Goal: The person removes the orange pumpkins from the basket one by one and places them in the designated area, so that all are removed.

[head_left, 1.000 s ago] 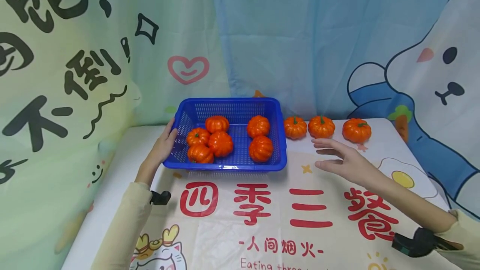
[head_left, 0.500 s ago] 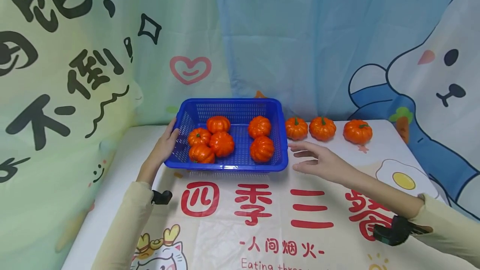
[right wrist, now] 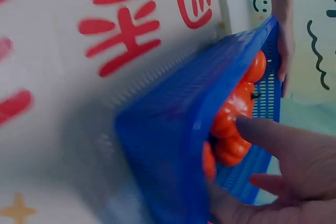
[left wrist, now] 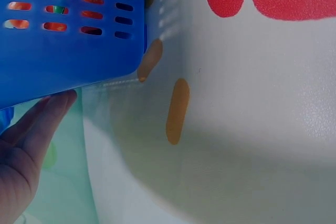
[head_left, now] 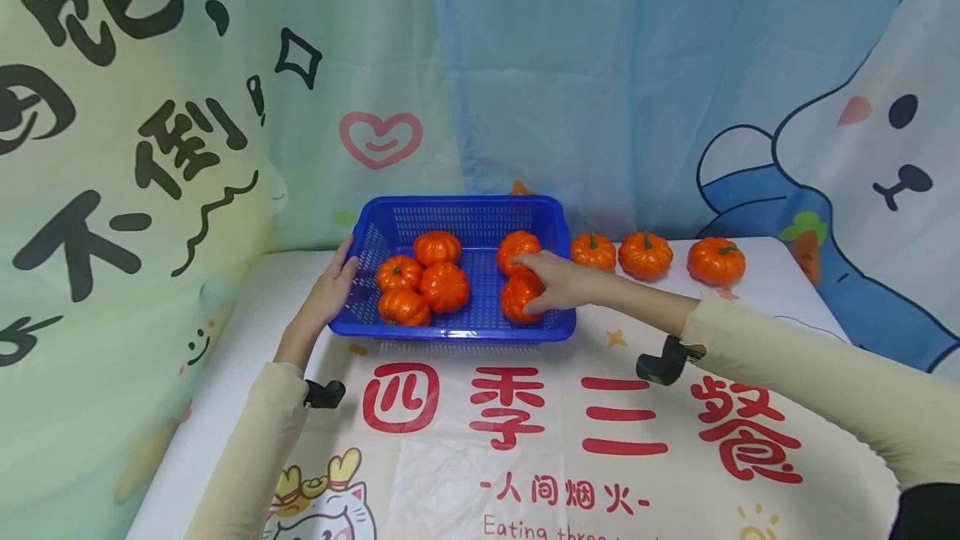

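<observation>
A blue perforated plastic basket holds several small orange pumpkins. My left hand rests along its left side, fingers fairly straight; in the left wrist view these fingertips are at the basket wall. My right hand reaches over the right rim, thumb and fingers spread around the front-right pumpkin. Right behind that one lies another pumpkin, partly under the fingertips. A cluster of pumpkins fills the left half. The right wrist view is blurred, with the spread hand over the basket.
Outside the basket, three pumpkins with green stems stand in a row at the right: one by the rim, a middle one and a far-right one. A printed cloth covers the table; a patterned curtain hangs behind.
My right hand has moved left from near the pumpkin row, over the basket's right rim and onto the front-right pumpkin. The left hand stays at the basket's left side.
</observation>
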### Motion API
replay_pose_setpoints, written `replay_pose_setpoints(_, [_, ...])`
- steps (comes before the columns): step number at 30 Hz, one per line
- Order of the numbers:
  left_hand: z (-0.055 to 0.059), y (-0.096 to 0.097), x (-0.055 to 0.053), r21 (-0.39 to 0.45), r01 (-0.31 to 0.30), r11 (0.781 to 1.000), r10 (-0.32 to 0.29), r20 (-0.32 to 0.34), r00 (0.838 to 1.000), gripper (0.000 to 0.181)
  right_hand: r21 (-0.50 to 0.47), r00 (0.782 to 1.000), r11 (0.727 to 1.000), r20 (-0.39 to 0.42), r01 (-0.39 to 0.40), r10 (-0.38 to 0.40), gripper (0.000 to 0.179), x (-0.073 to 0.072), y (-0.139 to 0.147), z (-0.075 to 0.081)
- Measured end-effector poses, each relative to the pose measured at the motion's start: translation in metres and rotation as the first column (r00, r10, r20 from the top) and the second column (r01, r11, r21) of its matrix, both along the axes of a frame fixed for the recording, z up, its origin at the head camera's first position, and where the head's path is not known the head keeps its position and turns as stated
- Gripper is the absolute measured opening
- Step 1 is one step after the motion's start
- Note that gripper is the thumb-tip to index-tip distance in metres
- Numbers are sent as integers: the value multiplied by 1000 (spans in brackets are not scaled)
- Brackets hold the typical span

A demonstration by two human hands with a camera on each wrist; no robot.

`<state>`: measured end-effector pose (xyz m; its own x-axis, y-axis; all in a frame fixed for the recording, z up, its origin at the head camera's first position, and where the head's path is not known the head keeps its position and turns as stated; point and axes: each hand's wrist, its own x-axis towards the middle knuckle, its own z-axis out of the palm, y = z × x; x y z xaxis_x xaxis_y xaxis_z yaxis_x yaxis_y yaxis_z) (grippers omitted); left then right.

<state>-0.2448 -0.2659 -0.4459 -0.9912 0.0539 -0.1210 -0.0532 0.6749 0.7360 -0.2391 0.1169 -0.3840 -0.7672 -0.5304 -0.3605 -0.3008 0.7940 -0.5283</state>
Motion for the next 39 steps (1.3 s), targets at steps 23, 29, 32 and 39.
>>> replay_pose_setpoints(23, [-3, 0, -4, 3, -2, 1000, 2, 2, 1000, 58, 184, 995, 982, -82, -47, 63, 60, -11, -25, -22])
replay_pose_setpoints(29, [-3, -1, -3, 7, -4, 1000, 4, 1, 1000, 58, 167, 994, 986, -101, -31, 48, 58, -13, -28, -24])
replay_pose_setpoints(32, [-3, -1, -3, 5, -3, 1000, 3, 1, 1000, 58, 142, 990, 990, -139, -9, 29, 57, -13, -27, -26])
replay_pose_setpoints(39, [-4, -3, -3, -2, -6, 1000, 6, 1, 1000, 58, -22, 967, 998, -247, 52, -56, 61, 5, -22, -7])
